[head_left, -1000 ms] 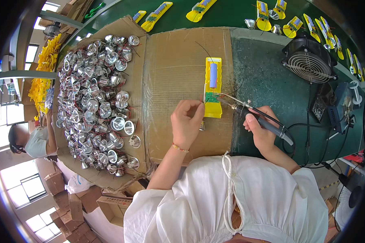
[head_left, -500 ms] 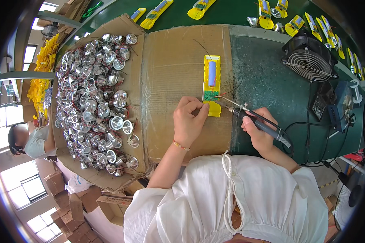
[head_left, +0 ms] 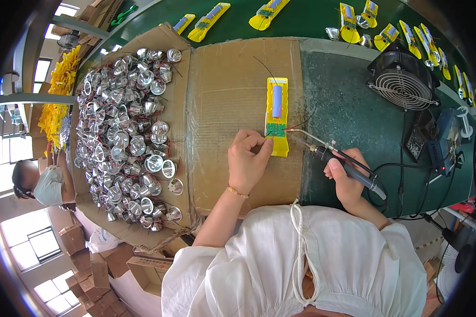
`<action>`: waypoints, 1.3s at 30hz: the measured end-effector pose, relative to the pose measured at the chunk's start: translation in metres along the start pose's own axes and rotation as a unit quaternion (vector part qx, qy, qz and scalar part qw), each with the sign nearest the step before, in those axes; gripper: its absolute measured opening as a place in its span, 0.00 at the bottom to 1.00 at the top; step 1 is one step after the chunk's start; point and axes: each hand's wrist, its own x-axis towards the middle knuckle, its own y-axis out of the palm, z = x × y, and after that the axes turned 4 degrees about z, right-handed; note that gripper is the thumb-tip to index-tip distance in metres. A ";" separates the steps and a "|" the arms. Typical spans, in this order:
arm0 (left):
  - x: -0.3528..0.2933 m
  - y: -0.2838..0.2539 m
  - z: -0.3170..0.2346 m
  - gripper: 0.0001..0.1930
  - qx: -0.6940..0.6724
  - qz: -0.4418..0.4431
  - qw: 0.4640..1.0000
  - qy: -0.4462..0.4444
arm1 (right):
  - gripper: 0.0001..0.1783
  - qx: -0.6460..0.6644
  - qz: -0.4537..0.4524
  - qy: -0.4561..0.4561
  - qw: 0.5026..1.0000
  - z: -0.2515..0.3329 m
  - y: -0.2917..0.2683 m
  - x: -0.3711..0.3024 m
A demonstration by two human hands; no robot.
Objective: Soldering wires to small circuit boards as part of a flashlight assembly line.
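A yellow plastic housing (head_left: 279, 148) lies lengthwise on the cardboard sheet in front of me. It carries a blue cylindrical battery (head_left: 277, 101) and a small green circuit board (head_left: 275, 129), with thin dark and red wires sticking out. My left hand (head_left: 248, 158) is closed in a pinch at the board's lower left edge; what its fingertips hold is too small to make out. Gripped in my right hand (head_left: 349, 177) is a soldering iron (head_left: 358, 175) with a thin solder-feed tube (head_left: 314, 138) along it. Its tip points at the board's right side, a little apart from it.
Many silver reflector cups (head_left: 120, 140) with wires fill a cardboard tray at left. More yellow housings (head_left: 269, 13) lie along the far edge. A black fan (head_left: 404, 79), a blue soldering station (head_left: 443, 145) and cables stand at right. Another person (head_left: 50, 182) is at far left.
My right hand has drawn the soldering iron slightly right and down, away from the board. My left hand keeps its pinch at the board. The whole view has shifted slightly.
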 end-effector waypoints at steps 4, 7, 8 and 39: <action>0.000 0.001 0.001 0.06 0.005 0.014 0.999 -0.043 | 0.07 -0.032 0.014 0.032 0.999 -0.004 -0.001 0.001; 0.000 0.002 0.001 0.05 0.018 0.006 0.999 -0.043 | 0.09 -0.001 -0.015 0.047 0.999 -0.004 -0.004 -0.001; 0.000 0.002 0.000 0.05 0.010 0.000 1.000 -0.018 | 0.09 -0.005 -0.020 0.046 0.999 -0.004 -0.007 -0.001; 0.266 0.036 -0.032 0.29 0.301 0.090 0.937 0.153 | 0.08 -0.055 -0.103 0.016 0.993 -0.025 -0.040 0.012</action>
